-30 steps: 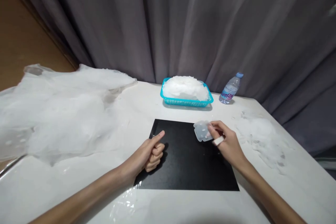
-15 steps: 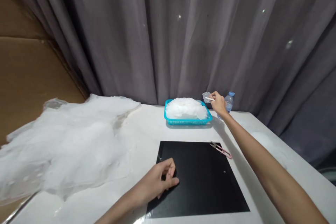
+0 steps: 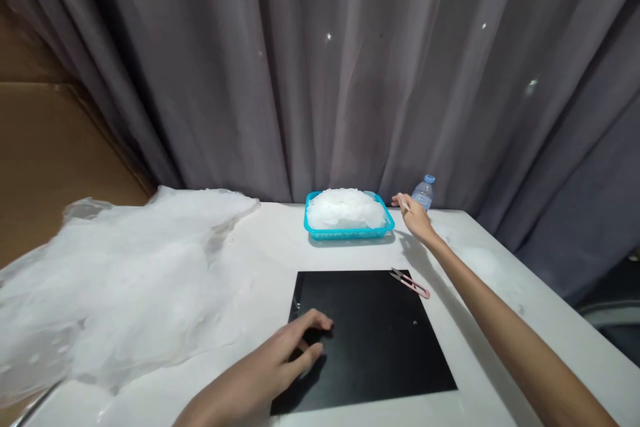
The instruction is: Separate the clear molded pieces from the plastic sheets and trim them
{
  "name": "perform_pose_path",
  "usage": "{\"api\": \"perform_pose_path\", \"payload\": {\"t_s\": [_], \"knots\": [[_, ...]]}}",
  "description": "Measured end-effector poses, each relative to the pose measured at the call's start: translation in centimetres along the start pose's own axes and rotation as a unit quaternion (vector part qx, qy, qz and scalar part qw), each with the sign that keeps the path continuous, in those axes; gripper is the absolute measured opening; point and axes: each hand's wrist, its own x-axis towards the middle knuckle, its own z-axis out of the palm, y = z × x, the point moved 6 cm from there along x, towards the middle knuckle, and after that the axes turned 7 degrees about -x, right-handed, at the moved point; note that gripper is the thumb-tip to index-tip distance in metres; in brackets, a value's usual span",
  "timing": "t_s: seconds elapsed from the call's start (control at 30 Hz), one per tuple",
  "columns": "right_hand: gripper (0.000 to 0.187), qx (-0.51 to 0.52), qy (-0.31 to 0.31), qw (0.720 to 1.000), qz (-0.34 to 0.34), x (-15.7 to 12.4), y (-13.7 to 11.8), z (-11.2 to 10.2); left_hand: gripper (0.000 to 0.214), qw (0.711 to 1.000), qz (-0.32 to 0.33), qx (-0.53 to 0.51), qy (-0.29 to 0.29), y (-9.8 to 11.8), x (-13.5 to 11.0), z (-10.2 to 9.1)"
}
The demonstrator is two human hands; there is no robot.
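Note:
My left hand (image 3: 295, 353) hovers over or rests on the left part of a black square board (image 3: 375, 340); its thumb and fingers are apart and hold nothing. My right hand (image 3: 416, 219) is stretched to the back of the table, right of a blue plastic basket (image 3: 350, 234) heaped with white fluffy fibre (image 3: 345, 208). Its fingers are pinched on a thin white stick (image 3: 405, 205), mostly hidden by the hand. Pink-handled thread snips (image 3: 411, 283) lie across the board's far right corner, blades a little apart.
A capped water bottle (image 3: 424, 192) stands just behind my right hand. A big spread of white fibre batting (image 3: 130, 293) covers the table's left side, next to a cardboard box (image 3: 55, 147). Grey curtain (image 3: 330, 80) hangs along the table's back edge.
The clear piece seen at my right fingertips before no longer shows; that hand has come down slightly. My left hand's fingers have spread. The whole view has shifted a little.

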Motion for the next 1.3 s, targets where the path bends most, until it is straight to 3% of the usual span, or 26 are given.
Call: {"api": "perform_pose_path", "payload": {"t_s": [0.07, 0.17, 0.23, 0.3, 0.43, 0.57, 0.67, 0.8, 1.0, 1.17, 1.3], "knots": [[0.049, -0.003, -0.005, 1.0, 0.0, -5.4, 0.8, -1.6, 0.044, 0.996, -0.018, 0.025, 0.084, -1.4, -2.8, -0.8], [0.051, -0.016, -0.027, 0.999, -0.011, -14.0, 1.4, -3.4, 0.044, 0.981, 0.009, 0.034, 0.193, -2.9, -6.8, -1.6], [0.044, -0.025, -0.049, 0.998, -0.027, -18.1, 1.6, -3.8, 0.035, 0.966, 0.024, 0.064, 0.248, -2.9, -7.9, -2.2], [0.041, -0.046, -0.047, 0.997, -0.038, -20.4, 1.7, -3.8, 0.031, 0.947, 0.005, 0.14, 0.289, -2.1, -7.5, -3.4], [0.042, -0.08, 0.001, 0.992, -0.101, -21.2, 0.8, -3.3, 0.053, 0.864, -0.046, 0.313, 0.393, 0.3, -5.3, -8.0], [0.038, -0.11, 0.033, 0.98, -0.165, -21.5, 0.1, -3.3, 0.046, 0.824, -0.038, 0.389, 0.41, 1.0, -4.6, -12.7], [0.034, -0.117, 0.038, 0.977, -0.175, -22.0, 0.2, -3.8, 0.051, 0.815, -0.005, 0.417, 0.403, 0.6, -5.6, -14.8], [0.031, -0.114, 0.033, 0.974, -0.191, -22.6, -0.2, -3.9, 0.053, 0.837, 0.019, 0.422, 0.349, -0.5, -6.4, -14.7], [0.029, -0.099, 0.009, 0.97, -0.221, -23.4, -0.9, -3.2, 0.038, 0.845, 0.052, 0.415, 0.332, 0.1, -5.7, -13.2], [0.027, -0.142, 0.02, 0.962, -0.232, -22.5, -0.1, -2.5, 0.032, 0.849, 0.079, 0.378, 0.359, 1.4, -5.1, -13.6], [0.036, -0.172, 0.047, 0.965, -0.19, -20.1, 2.1, -1.8, 0.039, 0.847, 0.121, 0.304, 0.419, 4.5, -5.8, -15.7]]}}
